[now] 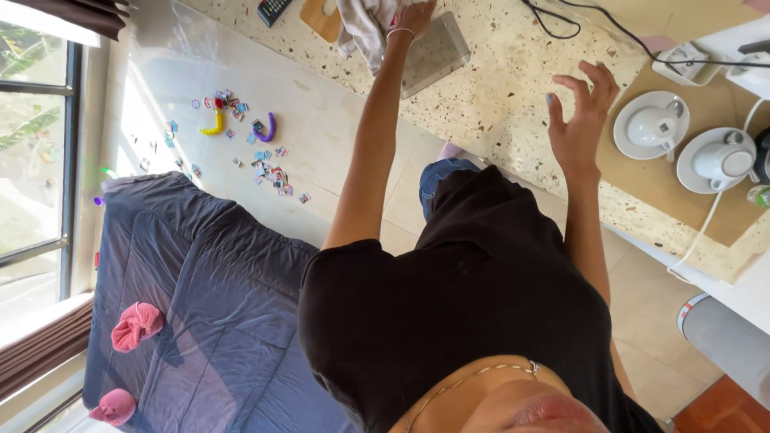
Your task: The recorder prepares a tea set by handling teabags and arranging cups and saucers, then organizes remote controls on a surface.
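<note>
In the head view, the left hand (413, 18) is stretched far out over the speckled stone bench (497, 104) and appears clamped on a pale cloth (362, 30), though the fingertips are cut off by the top edge of the frame. The right hand (579, 112) is held apart from it, spread wide and gripping nothing, hovering above the bench near two upturned white cups on saucers (651, 124).

The cloth lies bunched at the far side of the bench, just beside a clear plastic box (437, 52) and near a wooden board (321, 18) and a remote control (273, 10). Its long axis is judged to run roughly along the line of the outstretched arm, with the loose end pointing back toward the person; the far end is out of view.

A good hold is judged to need the bunched folds gathered fully into the palm, so that no trailing end is dragged across the box; the free hand is best kept clear of the cups and the black cables (561, 24).

Below the bench, small bright toys (241, 136) are scattered on the tiled floor; a dark blue quilt (208, 305) is spread on a bed, with rolled pink towels (136, 325) laid on it.
</note>
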